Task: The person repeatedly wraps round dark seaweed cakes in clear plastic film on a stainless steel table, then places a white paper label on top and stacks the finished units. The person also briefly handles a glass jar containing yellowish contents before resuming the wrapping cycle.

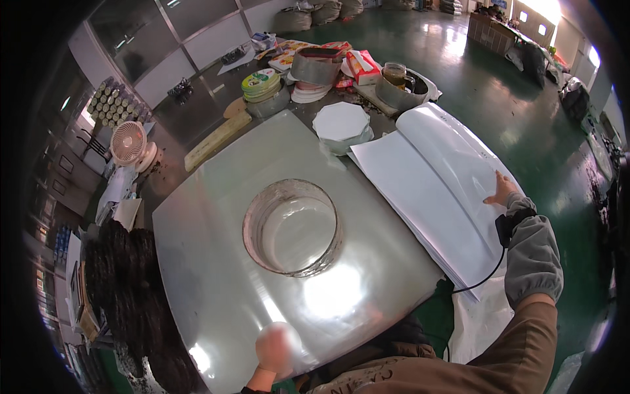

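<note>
My right hand is at the right side of a stack of large white sheets. Thumb and fingers are on a curled top sheet, which bulges up and creases beside the thumb. My left hand is at the near edge of a smooth grey sheet-like surface; blur hides its fingers. An open round hoop-like ring with a worn, pinkish inner wall stands mid-surface, between my hands. Through it the shiny surface shows.
Beyond the surface are white octagonal sheets, a metal ring holding a glass mug, a tissue pack and stacked round lids. A wooden strip and small fan lie left. Dark fibrous bundles border the near left.
</note>
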### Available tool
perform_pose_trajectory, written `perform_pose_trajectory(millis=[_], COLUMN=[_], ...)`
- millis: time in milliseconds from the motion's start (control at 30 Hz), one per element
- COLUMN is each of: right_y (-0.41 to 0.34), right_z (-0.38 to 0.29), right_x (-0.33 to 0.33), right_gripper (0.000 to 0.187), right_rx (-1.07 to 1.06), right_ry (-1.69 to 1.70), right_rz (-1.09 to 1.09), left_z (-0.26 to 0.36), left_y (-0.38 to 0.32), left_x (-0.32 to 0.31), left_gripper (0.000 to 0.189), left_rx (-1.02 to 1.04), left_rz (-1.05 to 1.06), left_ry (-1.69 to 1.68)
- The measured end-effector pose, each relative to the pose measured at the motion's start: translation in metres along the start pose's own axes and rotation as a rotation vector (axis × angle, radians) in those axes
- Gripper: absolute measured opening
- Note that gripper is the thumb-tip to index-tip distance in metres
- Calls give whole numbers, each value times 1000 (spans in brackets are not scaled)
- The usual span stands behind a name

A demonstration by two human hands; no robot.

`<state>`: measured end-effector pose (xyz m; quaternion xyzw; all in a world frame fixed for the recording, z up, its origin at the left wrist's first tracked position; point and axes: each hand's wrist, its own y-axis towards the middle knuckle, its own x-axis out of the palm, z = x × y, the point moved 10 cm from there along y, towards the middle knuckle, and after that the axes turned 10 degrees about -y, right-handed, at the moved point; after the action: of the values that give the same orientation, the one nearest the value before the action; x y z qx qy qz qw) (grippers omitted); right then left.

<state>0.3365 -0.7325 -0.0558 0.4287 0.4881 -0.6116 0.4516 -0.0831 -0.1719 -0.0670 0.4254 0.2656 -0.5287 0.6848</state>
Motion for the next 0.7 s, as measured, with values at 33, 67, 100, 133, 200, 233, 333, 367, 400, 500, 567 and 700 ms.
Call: perform_pose_trajectory(millis=[33,67,100,133,200,233,333,367,400,500,567,700], right_y=[-1,-6,-13,-54,-139,-157,-140,-142,-133,-162,-172,-158], right_z=[-10,-21,-33,-98,-183,-201,-197,-193,-191,-200,-207,-171], right_x=[-2,3,0,0,-17,-18,-35,-54,-16,32,33,28], right_gripper=[96,90,84,69,46,37,40,45,51,56,53,37], right_rx=[-100,-200,-308,-588,-919,-1003,-849,-811,-827,-898,-918,-817], right_ry=[-1,-1,-4,270,532,523,328,171,179,138,206,313], right_rz=[83,165,253,-100,-486,-498,-3,359,215,9,41,-23], left_z=[3,0,-3,-6,7,26,187,226,254,325,330,300], left_y=[3,5,7,3,33,53,141,145,149,105,97,97], left_x=[-2,-1,0,-3,-16,-15,-87,-108,-125,-165,-172,-167], left_gripper=[17,17,17,16,16,18,24,23,22,27,32,41], left_rx=[12,-24,-65,-127,-348,-305,737,891,949,1464,1435,1267], left_rz=[9,-11,-21,-27,40,-153,-186,-133,-100,224,-60,-420], left_ry=[-4,-47,-90,-118,-790,-734,-515,-504,-719,-183,-47,-5])
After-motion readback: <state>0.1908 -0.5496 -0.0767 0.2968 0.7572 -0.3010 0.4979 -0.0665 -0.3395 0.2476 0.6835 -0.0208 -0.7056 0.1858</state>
